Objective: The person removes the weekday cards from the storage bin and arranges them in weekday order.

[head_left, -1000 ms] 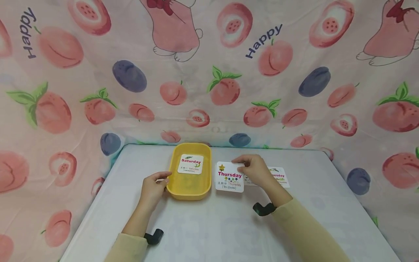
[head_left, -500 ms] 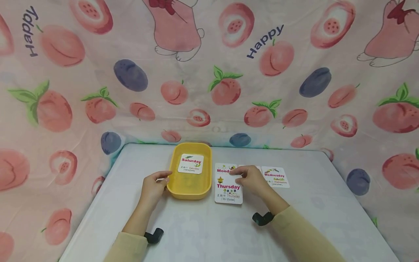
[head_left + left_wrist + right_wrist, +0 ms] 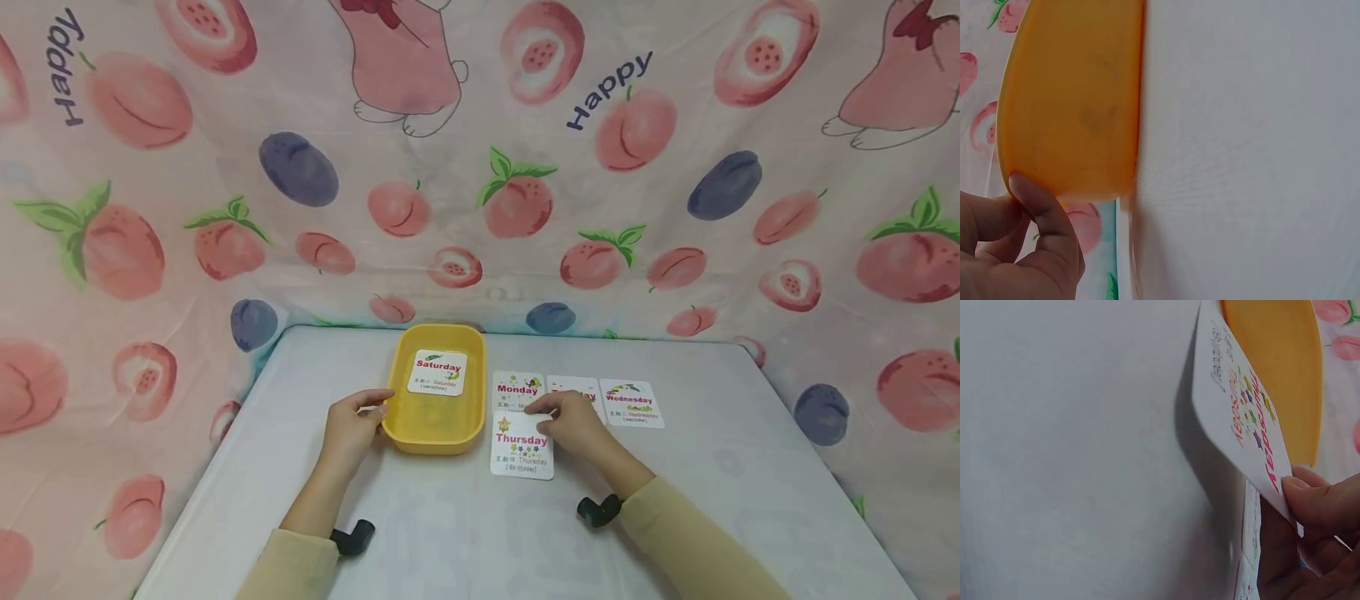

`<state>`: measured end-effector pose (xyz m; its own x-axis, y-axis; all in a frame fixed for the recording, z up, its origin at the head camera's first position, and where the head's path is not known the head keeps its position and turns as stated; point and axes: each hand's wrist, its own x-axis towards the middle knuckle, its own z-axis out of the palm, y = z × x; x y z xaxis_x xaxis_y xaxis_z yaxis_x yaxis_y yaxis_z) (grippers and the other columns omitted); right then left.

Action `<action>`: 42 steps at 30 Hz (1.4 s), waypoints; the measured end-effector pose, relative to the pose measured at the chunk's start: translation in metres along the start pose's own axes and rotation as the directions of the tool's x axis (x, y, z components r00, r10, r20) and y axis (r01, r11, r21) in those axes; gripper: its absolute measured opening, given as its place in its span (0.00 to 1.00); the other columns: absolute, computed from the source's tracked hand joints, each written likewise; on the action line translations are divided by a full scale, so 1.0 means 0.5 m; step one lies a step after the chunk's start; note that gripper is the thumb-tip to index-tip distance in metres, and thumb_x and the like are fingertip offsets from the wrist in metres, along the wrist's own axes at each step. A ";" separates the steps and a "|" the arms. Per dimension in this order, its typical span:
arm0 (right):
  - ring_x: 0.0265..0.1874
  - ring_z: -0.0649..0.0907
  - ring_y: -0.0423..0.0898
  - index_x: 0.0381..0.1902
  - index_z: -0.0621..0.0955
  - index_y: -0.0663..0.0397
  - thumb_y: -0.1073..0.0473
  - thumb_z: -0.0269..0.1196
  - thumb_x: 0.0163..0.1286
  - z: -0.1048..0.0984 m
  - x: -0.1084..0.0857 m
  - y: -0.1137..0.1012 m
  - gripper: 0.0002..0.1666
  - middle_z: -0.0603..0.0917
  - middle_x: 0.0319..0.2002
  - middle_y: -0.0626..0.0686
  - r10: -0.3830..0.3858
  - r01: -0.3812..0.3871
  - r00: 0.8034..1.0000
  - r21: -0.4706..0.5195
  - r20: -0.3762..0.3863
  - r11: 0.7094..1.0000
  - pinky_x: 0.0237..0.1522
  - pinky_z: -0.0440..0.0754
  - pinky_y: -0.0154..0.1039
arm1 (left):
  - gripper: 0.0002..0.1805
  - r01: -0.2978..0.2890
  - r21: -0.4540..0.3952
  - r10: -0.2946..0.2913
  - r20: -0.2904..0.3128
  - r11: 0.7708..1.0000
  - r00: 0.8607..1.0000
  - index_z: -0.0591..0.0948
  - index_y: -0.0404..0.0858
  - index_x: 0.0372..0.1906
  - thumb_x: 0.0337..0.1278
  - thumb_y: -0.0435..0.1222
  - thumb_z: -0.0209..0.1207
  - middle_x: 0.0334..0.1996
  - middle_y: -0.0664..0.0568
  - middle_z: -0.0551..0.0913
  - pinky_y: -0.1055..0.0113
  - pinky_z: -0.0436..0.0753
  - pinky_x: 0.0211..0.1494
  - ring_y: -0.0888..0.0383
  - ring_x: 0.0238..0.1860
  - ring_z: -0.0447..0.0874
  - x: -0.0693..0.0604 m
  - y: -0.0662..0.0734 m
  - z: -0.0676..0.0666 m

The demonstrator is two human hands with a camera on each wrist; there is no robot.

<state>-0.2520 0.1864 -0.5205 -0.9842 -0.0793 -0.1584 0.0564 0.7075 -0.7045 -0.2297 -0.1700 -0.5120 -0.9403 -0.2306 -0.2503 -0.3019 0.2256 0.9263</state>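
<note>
- Thursday card is sitting closer to the person than in the earlier frames, now leaving most of Monday card showing.
- Right hand is pinching Thursday card at its upper right edge, thumb and fingers clamped on it; right wrist view is showing the card tilted, raised off the white table.
- In head view, Thursday card is lying right of the yellow tray, its top edge overlapping the bottom of Monday card.
- Left hand is gripping the tray's left rim, thumb and fingers clamped on it.
- Saturday card is resting inside the tray.
- Wednesday card is ending the row; right hand is partly covering the middle card, name not fully readable.
</note>
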 end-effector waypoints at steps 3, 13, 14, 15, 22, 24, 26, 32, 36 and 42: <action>0.44 0.80 0.46 0.42 0.93 0.41 0.70 0.74 0.63 0.009 0.002 0.004 0.17 0.90 0.49 0.47 -0.016 0.016 1.000 -0.021 -0.002 1.000 0.46 0.78 0.39 | 0.17 0.003 -0.003 -0.003 -0.005 1.000 1.000 0.87 0.39 0.62 0.76 0.29 0.58 0.64 0.42 0.83 0.68 0.85 0.41 0.53 0.44 0.81 -0.001 0.001 0.000; 0.43 0.82 0.45 0.43 0.92 0.43 0.70 0.76 0.61 0.026 0.006 0.008 0.17 0.90 0.44 0.46 -0.067 0.064 0.998 -0.095 -0.020 0.993 0.51 0.81 0.45 | 0.17 0.004 -0.004 -0.004 -0.017 1.000 1.000 0.88 0.39 0.62 0.76 0.28 0.58 0.62 0.42 0.82 0.70 0.84 0.39 0.54 0.42 0.81 0.000 0.000 0.003; 0.43 0.82 0.45 0.43 0.92 0.43 0.69 0.76 0.61 0.027 0.005 0.006 0.17 0.89 0.44 0.46 -0.064 0.061 0.998 -0.100 -0.021 0.993 0.52 0.82 0.46 | 0.17 0.005 -0.003 -0.005 -0.018 1.000 1.000 0.87 0.39 0.62 0.76 0.28 0.58 0.62 0.42 0.82 0.70 0.84 0.39 0.54 0.43 0.81 0.000 -0.001 0.003; 0.44 0.82 0.45 0.44 0.92 0.43 0.69 0.76 0.61 0.028 0.004 0.004 0.17 0.89 0.44 0.46 -0.060 0.058 0.998 -0.106 -0.022 0.993 0.52 0.82 0.47 | 0.17 0.006 -0.002 -0.007 -0.017 1.000 1.000 0.87 0.39 0.62 0.76 0.29 0.58 0.62 0.42 0.82 0.70 0.84 0.39 0.54 0.43 0.81 0.000 -0.002 0.004; 0.44 0.84 0.46 0.45 0.91 0.46 0.70 0.76 0.61 0.029 -0.004 -0.006 0.17 0.90 0.43 0.47 -0.074 0.067 0.996 -0.157 -0.042 0.985 0.53 0.85 0.48 | 0.16 0.006 -0.010 -0.006 -0.018 1.000 1.000 0.88 0.40 0.61 0.75 0.29 0.59 0.61 0.43 0.82 0.69 0.84 0.40 0.54 0.42 0.81 0.002 -0.004 0.004; 0.44 0.84 0.46 0.45 0.91 0.47 0.70 0.76 0.61 0.029 -0.005 -0.006 0.17 0.90 0.43 0.47 -0.078 0.069 0.996 -0.165 -0.047 0.984 0.54 0.85 0.49 | 0.16 0.004 -0.014 -0.004 -0.017 1.000 1.000 0.88 0.40 0.61 0.76 0.28 0.59 0.61 0.43 0.82 0.69 0.84 0.40 0.54 0.42 0.81 0.001 -0.004 0.003; 0.45 0.84 0.46 0.45 0.91 0.47 0.69 0.77 0.60 0.030 -0.006 -0.006 0.17 0.90 0.43 0.47 -0.081 0.071 0.995 -0.172 -0.054 0.982 0.54 0.85 0.49 | 0.17 0.003 -0.015 -0.003 -0.018 1.000 1.000 0.88 0.40 0.61 0.75 0.28 0.59 0.60 0.43 0.82 0.69 0.85 0.40 0.54 0.42 0.81 0.002 -0.004 0.004; 0.42 0.83 0.45 0.45 0.91 0.50 0.68 0.78 0.59 0.031 -0.007 -0.005 0.17 0.89 0.41 0.47 -0.092 0.077 0.994 -0.203 -0.064 0.976 0.51 0.85 0.47 | 0.17 -0.013 -0.017 0.013 -0.015 1.000 1.000 0.87 0.38 0.62 0.75 0.28 0.59 0.60 0.41 0.82 0.69 0.84 0.39 0.54 0.41 0.81 0.001 -0.003 0.002; 0.41 0.83 0.44 0.47 0.90 0.50 0.67 0.78 0.59 0.032 -0.006 -0.007 0.18 0.88 0.40 0.46 -0.081 0.067 0.995 -0.198 -0.063 0.978 0.51 0.84 0.45 | 0.17 -0.021 -0.019 0.021 -0.009 1.000 1.000 0.87 0.37 0.62 0.76 0.28 0.59 0.61 0.41 0.82 0.70 0.83 0.38 0.55 0.39 0.80 -0.001 -0.003 0.001; 0.39 0.81 0.45 0.53 0.88 0.51 0.67 0.77 0.59 0.026 -0.002 -0.010 0.23 0.86 0.40 0.47 -0.086 0.073 0.994 -0.166 -0.073 0.983 0.47 0.81 0.43 | 0.17 -0.020 -0.025 0.020 -0.008 0.999 1.000 0.87 0.38 0.62 0.76 0.28 0.59 0.60 0.41 0.82 0.70 0.83 0.38 0.55 0.39 0.80 0.000 -0.005 0.002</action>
<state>-0.2493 0.1736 -0.5259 -0.9950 -0.0886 -0.0460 -0.0446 0.8064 -0.5896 -0.2291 -0.1697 -0.5148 -0.9450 -0.2332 -0.2293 -0.2786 0.2065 0.9379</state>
